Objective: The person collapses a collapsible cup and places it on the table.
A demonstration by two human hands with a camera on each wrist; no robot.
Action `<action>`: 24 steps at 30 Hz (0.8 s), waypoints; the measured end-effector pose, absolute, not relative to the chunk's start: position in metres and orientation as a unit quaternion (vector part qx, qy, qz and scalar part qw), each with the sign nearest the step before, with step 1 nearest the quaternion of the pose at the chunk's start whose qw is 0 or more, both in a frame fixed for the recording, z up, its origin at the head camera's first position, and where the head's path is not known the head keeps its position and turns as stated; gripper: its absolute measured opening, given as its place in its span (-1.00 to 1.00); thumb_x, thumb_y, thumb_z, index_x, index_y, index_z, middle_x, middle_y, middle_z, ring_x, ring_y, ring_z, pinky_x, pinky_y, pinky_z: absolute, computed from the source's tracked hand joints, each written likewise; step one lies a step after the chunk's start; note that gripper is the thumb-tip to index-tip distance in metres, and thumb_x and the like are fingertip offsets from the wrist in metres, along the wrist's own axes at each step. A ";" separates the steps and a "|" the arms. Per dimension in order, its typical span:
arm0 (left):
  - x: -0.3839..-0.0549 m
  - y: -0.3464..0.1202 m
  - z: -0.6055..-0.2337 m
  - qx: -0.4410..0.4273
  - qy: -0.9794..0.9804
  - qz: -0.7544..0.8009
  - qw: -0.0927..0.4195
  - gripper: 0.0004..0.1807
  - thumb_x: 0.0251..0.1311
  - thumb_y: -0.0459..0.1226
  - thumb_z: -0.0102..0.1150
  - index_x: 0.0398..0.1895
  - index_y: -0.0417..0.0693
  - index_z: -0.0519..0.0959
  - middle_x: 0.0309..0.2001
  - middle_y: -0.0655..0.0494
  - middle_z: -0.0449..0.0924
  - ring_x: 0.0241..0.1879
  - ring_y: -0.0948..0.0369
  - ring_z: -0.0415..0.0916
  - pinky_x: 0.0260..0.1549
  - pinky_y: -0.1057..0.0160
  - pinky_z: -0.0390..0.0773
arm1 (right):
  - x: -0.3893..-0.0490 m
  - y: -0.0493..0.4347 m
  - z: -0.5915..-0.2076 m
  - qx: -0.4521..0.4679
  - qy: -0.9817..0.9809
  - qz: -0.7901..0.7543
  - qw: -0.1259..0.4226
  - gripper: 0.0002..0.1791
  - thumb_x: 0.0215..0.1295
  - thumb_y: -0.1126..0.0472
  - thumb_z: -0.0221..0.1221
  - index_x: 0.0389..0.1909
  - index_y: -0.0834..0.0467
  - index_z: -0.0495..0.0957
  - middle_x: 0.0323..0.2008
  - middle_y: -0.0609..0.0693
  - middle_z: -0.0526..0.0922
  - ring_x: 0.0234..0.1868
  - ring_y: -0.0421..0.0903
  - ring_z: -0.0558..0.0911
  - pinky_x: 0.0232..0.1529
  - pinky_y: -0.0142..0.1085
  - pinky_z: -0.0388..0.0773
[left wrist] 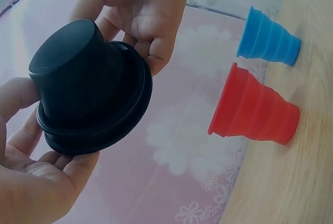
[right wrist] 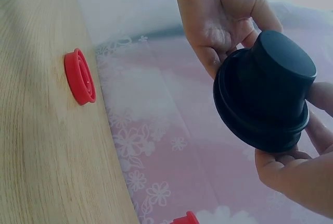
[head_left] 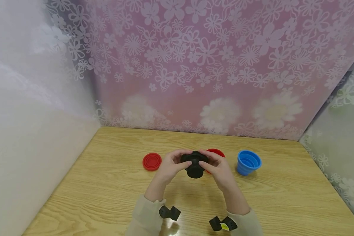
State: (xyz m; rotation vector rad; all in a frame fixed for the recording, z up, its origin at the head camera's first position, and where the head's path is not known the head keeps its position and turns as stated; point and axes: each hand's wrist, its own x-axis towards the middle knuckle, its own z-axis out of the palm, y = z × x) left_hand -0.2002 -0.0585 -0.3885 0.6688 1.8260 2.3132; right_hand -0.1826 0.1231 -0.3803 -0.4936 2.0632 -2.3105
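Note:
Both hands hold a black collapsible cup (head_left: pixel 195 165) up over the table, its narrow base turned toward me. In the left wrist view the black cup (left wrist: pixel 78 88) has its wide rim pushed into stacked rings, with the narrow part standing out. My left hand (head_left: pixel 168 167) grips the left side of the rim, thumb on the near face and fingers behind. From the right, my right hand (head_left: pixel 221 168) pinches it the same way. Behind the right hand stands a red cup (left wrist: pixel 255 107), extended, partly hidden in the head view.
A blue extended cup (head_left: pixel 248 162) stands upright to the right of the red one. At the left, a red collapsed cup (head_left: pixel 151 161) lies flat on the wooden table (head_left: pixel 106 196). Flowered cloth (head_left: pixel 177 82) hangs behind the table, with pale walls at both sides.

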 end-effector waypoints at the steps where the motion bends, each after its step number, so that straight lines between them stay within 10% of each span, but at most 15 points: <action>1: -0.200 -0.058 -0.388 0.218 0.605 0.763 0.058 -0.65 0.02 -0.57 0.09 -0.06 -0.49 0.41 -0.17 -0.04 0.51 -0.23 0.19 0.48 -0.24 0.26 0.51 | -0.182 0.123 -0.380 -0.156 0.661 -0.734 0.000 -0.61 0.12 0.45 0.11 0.02 0.33 0.44 -0.19 0.02 0.51 -0.22 -0.08 0.53 -0.21 -0.32 0.51; 24: -0.186 -0.056 -0.365 0.204 0.717 0.665 -0.027 -0.72 0.07 -0.53 0.07 -0.10 -0.39 0.50 -0.13 -0.21 0.50 -0.18 0.03 0.47 -0.27 0.33 0.50 | -0.186 0.130 -0.382 -0.200 0.711 -0.674 -0.007 -0.62 0.20 0.41 0.04 0.04 0.46 0.35 -0.08 0.30 0.44 -0.17 -0.18 0.54 -0.19 -0.37 0.49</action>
